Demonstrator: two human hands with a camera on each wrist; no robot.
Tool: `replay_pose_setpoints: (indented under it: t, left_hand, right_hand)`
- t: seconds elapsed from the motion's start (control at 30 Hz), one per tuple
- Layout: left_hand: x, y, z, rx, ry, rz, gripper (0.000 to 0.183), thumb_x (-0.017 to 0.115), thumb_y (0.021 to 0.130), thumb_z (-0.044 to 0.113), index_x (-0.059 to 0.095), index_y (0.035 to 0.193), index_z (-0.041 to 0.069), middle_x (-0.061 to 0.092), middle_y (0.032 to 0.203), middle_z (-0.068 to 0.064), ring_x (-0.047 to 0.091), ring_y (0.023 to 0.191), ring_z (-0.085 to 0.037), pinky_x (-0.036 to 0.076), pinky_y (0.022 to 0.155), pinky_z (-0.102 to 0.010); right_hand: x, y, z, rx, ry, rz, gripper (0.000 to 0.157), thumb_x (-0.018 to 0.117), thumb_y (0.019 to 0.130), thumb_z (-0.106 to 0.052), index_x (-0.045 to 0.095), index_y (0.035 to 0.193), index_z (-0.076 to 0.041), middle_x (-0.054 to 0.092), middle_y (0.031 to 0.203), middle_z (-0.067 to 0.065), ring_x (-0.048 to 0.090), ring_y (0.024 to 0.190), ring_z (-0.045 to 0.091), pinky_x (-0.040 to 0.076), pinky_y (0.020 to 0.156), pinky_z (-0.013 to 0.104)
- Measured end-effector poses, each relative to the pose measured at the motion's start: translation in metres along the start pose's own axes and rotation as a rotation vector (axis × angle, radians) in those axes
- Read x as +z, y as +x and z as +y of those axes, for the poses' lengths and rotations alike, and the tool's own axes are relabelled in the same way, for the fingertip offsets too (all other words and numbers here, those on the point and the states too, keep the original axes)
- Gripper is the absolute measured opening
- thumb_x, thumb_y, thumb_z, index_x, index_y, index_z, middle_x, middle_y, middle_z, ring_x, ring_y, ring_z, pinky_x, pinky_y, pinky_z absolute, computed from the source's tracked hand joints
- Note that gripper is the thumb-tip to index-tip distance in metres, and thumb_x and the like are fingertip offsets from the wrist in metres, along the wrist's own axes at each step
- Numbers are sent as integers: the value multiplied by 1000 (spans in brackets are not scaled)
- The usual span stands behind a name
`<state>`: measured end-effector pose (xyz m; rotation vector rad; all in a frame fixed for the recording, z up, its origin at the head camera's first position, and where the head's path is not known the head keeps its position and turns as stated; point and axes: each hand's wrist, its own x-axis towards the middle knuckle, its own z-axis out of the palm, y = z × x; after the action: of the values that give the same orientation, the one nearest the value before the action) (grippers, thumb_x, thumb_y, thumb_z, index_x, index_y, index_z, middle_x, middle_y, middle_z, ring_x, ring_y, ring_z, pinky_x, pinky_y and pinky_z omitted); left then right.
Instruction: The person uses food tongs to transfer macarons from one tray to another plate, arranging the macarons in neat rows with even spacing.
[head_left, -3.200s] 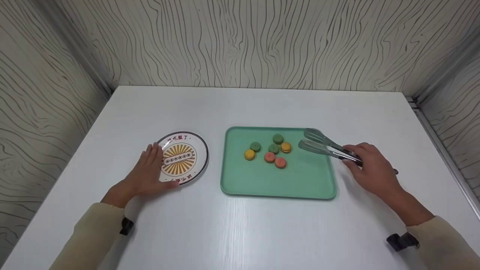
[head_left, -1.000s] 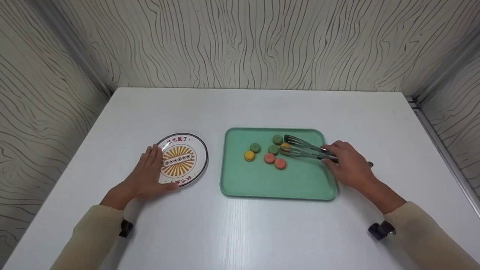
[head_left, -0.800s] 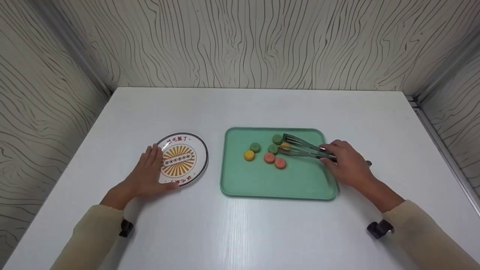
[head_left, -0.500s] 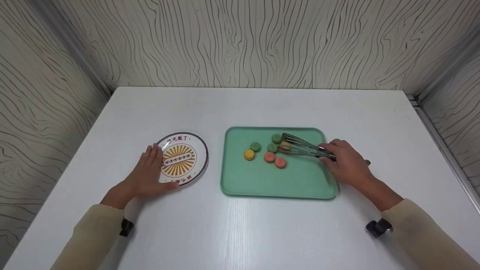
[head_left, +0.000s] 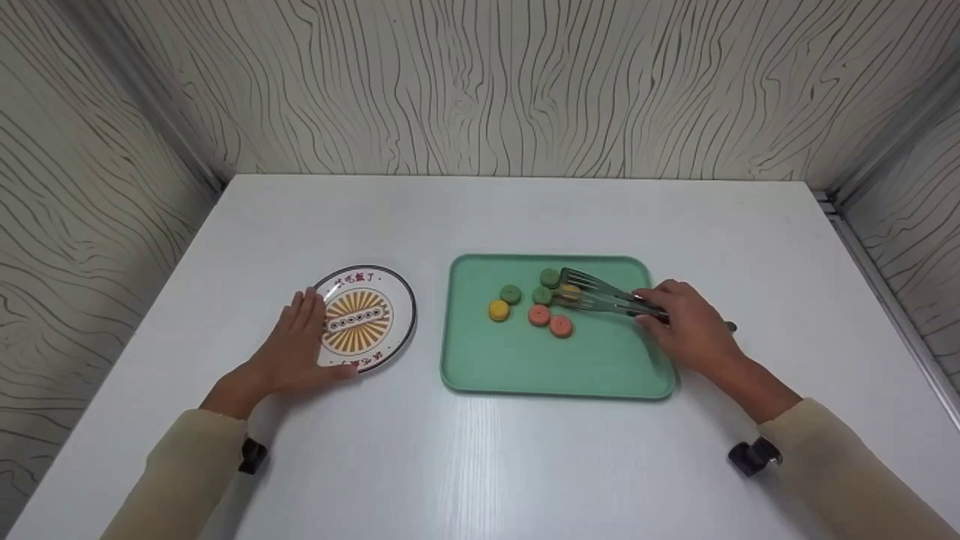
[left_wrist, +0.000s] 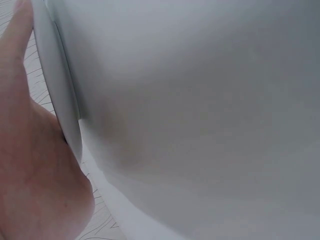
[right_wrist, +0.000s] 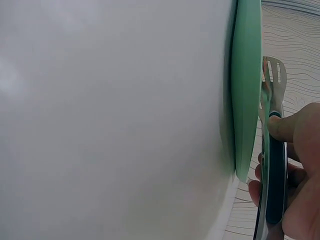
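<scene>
In the head view my right hand point(head_left: 694, 326) grips metal serving tongs point(head_left: 600, 292) with slotted heads, held over the right part of a green tray point(head_left: 555, 367). A yellow macaron point(head_left: 571, 292) lies between the tong heads and is partly covered by them. Two green macarons point(head_left: 542, 295) sit just left of the tong tips. The right wrist view shows thumb and fingers around the dark handle of the tongs point(right_wrist: 276, 170). My left hand point(head_left: 289, 349) rests at the left rim of a white plate point(head_left: 401, 315), its fingers straight and its thumb along the near rim.
Two pink macarons point(head_left: 550, 321), another yellow macaron point(head_left: 499, 310) and a third green macaron point(head_left: 511, 294) lie on the tray's middle and left. Plate and tray stand apart on a white table point(head_left: 480, 465). Patterned walls point(head_left: 480, 90) close off the back and sides.
My right hand has brought the tongs leftward over the tray, their heads now on either side of the yellow macaron. The two nearby green macarons have shifted slightly left. My left hand stays put.
</scene>
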<state>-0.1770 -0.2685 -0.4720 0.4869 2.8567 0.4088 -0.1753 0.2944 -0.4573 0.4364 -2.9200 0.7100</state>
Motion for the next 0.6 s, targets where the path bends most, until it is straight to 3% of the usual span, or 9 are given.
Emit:
replay_pose_setpoints:
  t: [0.6]
  left_hand:
    - [0, 0, 1, -9, -5, -7, 130, 66, 83, 72, 3, 155, -17, -4, 164, -35, -7, 152, -50, 4, 122, -61]
  right_hand:
    - [3, 2, 2, -12, 4, 12, 32, 74, 94, -10, 71, 124, 1, 63, 98, 14, 53, 85, 26, 44, 72, 41]
